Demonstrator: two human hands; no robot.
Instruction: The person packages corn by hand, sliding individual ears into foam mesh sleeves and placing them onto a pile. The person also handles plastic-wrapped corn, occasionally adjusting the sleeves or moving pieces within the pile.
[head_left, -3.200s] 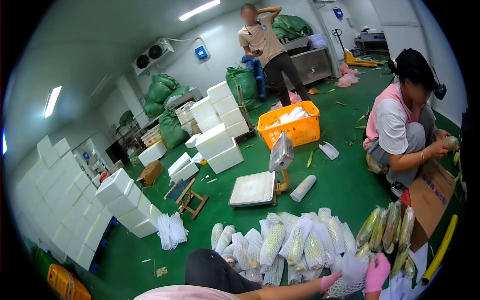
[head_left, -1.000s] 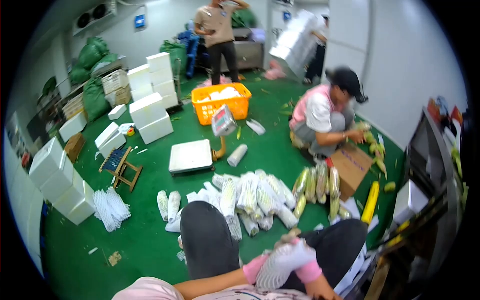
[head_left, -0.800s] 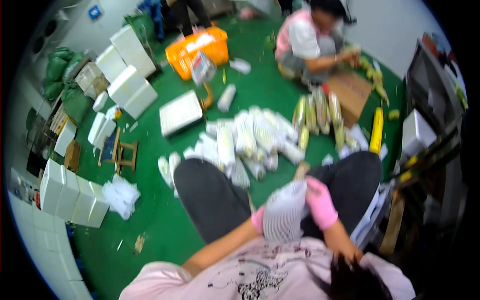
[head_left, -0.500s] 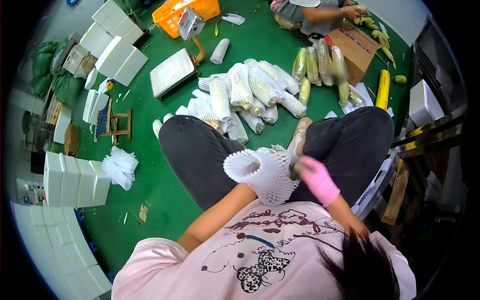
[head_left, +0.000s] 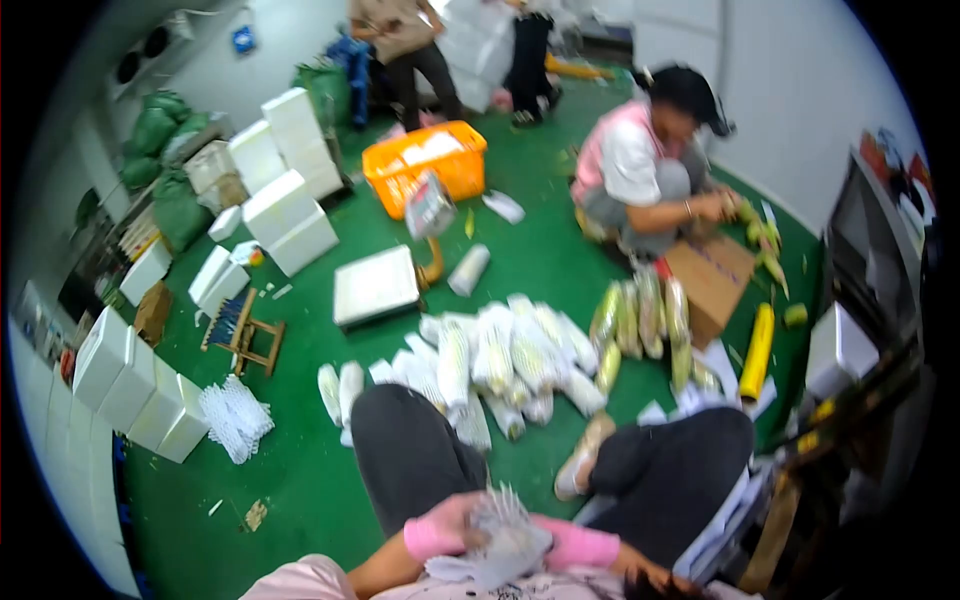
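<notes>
In my lap I hold a white foam net sleeve (head_left: 505,545) with a frayed upper edge. My left hand (head_left: 450,528), in a pink glove, is closed on its left side. My right hand (head_left: 575,543), gloved the same way, presses against the other side, its fingertips hidden behind the netting. Beyond my feet lies a pile of corn ears in foam net sleeves (head_left: 495,350). Right of the pile are several green corn ears in clear plastic (head_left: 628,320).
A platform scale (head_left: 378,287) stands beyond the pile, with an orange basket (head_left: 470,170) behind it. At the right a crouching person (head_left: 650,170) handles corn beside a cardboard box (head_left: 710,285). White foam boxes (head_left: 290,225), a wooden folding stool (head_left: 245,335) and loose netting (head_left: 235,418) are left.
The view has tilted up, bringing the far people in. My right hand has moved in from the right onto the foam net sleeve, which was standing open in my left hand.
</notes>
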